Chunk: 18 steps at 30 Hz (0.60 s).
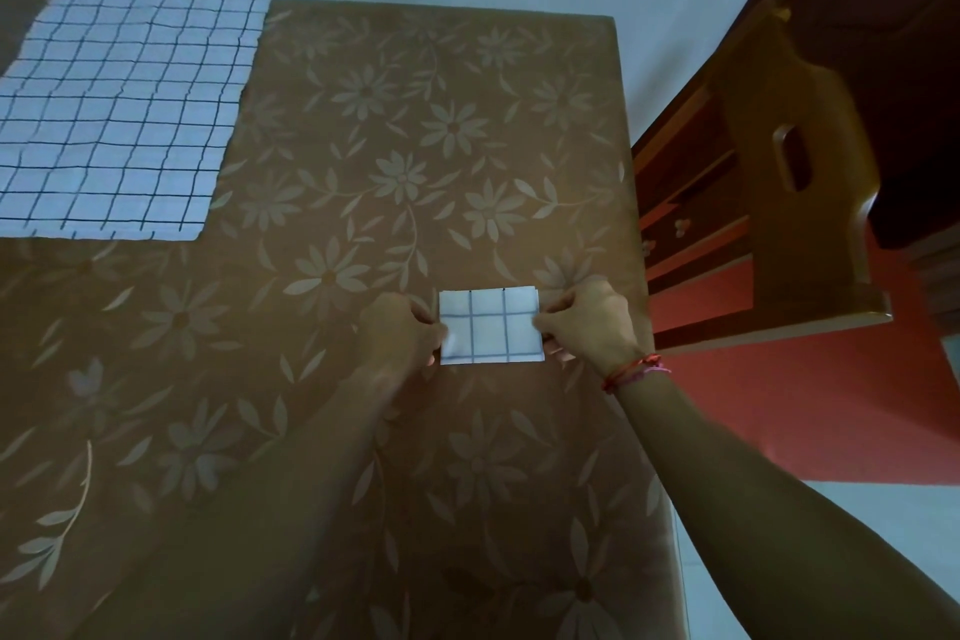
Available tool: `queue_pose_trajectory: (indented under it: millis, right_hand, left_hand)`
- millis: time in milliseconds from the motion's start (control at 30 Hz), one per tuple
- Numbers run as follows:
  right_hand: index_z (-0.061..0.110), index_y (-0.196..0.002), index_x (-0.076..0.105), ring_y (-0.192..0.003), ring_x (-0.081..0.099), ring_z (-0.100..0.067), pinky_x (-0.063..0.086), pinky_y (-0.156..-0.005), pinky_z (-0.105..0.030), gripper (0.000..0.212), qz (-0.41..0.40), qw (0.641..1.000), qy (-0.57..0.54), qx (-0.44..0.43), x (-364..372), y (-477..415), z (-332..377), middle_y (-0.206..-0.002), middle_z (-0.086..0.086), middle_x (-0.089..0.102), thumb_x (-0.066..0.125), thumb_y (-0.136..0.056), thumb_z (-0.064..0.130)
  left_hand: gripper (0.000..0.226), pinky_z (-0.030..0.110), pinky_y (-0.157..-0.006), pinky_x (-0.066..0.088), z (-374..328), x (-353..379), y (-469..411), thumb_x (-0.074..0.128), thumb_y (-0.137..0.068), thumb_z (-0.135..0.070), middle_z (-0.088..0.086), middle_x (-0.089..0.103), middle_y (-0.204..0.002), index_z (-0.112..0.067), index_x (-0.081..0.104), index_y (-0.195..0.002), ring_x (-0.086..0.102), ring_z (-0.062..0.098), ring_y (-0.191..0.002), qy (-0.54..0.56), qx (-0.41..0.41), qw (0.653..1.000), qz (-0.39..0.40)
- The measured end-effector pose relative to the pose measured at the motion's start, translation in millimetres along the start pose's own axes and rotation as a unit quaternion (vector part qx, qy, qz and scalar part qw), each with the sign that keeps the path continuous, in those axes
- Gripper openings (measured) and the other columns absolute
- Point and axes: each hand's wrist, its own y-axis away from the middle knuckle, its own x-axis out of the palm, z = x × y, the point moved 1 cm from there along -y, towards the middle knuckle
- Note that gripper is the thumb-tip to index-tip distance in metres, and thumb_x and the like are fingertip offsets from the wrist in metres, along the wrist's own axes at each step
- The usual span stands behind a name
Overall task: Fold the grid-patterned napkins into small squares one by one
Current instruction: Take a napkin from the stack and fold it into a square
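The folded napkin is a small white rectangle w/ dark grid lines, lying flat on the counter near its right edge. Its edges look straight & lined up, 3 squares across. The left hand pinches the napkin's left edge; the right hand pinches its right edge. Both grips are closed on the cloth, thumbs on top. The right wrist has a red & pink thread band.

Far to the upper left of the folded napkin lies a big unfolded napkin, spread flat, its left part out of view. Its near edge & right edge look a bit wavy. Between the 2 napkins there's lots of bare brown flower cloth, so plenty of room. In front of the folded napkin the counter is bare too.

Just right of the folded napkin the counter ends. Past that edge stands a wooden chair on a red floor.
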Motion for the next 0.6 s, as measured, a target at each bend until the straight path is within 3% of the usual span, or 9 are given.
queue_pose_trajectory:
  millis: [200, 600]
  right_hand:
    - [0.015, -0.06, 0.071, -0.065, 0.071, -0.018, 0.06, -0.068, -0.04, 0.01, -0.019, 0.999, 0.0, -0.028, 4.6, 0.9, -6.5, -0.061, -0.002, 0.072, 0.07, -0.07, 0.014]
    - [0.015, -0.064, 0.075, -0.063, 0.07, -0.013, 0.06, -0.071, -0.038, 0.007, -0.027, 0.999, -0.001, -0.029, 4.9, 3.7, -5.7, -0.057, 0.001, 0.071, 0.071, -0.07, 0.018]
  left_hand:
    - [0.016, 0.036, -0.059, 0.057, -0.9, -0.4, -2.2, 0.067, -0.071, -0.009, 0.005, 0.066, -0.051, -0.008, 0.07, -0.055, 0.066, 0.025, -0.052, -0.013, 0.016, 1.0, -0.004]
    - [0.021, 0.025, -0.053, 0.051, -2.4, -1.8, 7.4, 0.068, -0.078, -0.012, 0.004, 0.065, -0.048, -0.007, 0.069, -0.057, 0.064, 0.017, -0.049, -0.028, 0.022, 0.999, -0.021]
